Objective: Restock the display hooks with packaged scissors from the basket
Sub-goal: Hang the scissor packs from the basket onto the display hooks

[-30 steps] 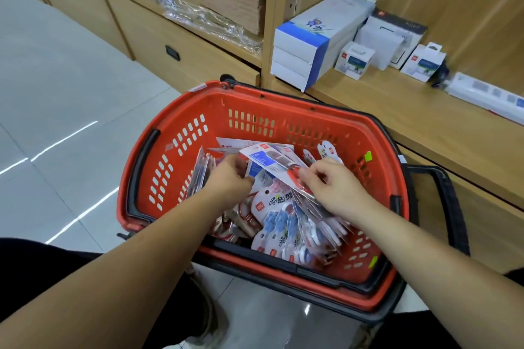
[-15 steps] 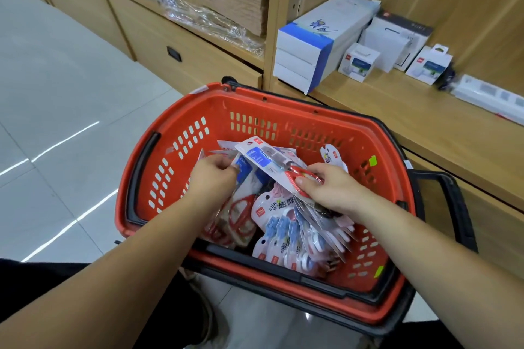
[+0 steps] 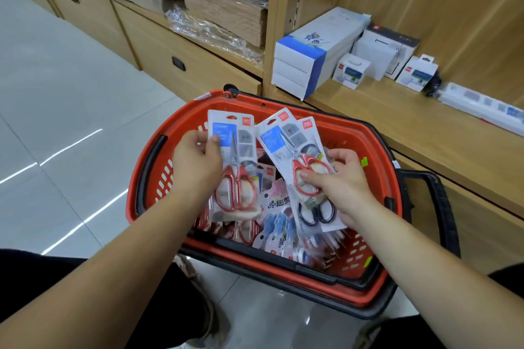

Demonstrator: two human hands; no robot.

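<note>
A red basket (image 3: 141, 178) sits on the floor below me, with several packaged scissors piled inside. My left hand (image 3: 195, 164) holds a pack of red-handled scissors (image 3: 235, 161) upright over the basket's left side. My right hand (image 3: 340, 181) grips a fanned stack of scissors packs (image 3: 295, 144), red-handled on top and black-handled underneath, over the right side. More packs (image 3: 278, 232) lie loose in the basket under both hands. No display hooks are in view.
A wooden shelf (image 3: 425, 133) to the right carries stacked white-and-blue boxes (image 3: 309, 56), small white product boxes (image 3: 351, 71) and a power strip (image 3: 482, 105). Wrapped cardboard bundles (image 3: 224, 8) fill the shelf at the back. Drawers (image 3: 178, 62) line the left, above grey tiled floor (image 3: 56, 93).
Both hands have lifted out of the basket. The left hand has pulled up a red-handled pack, and the right hand has raised its stack of packs higher.
</note>
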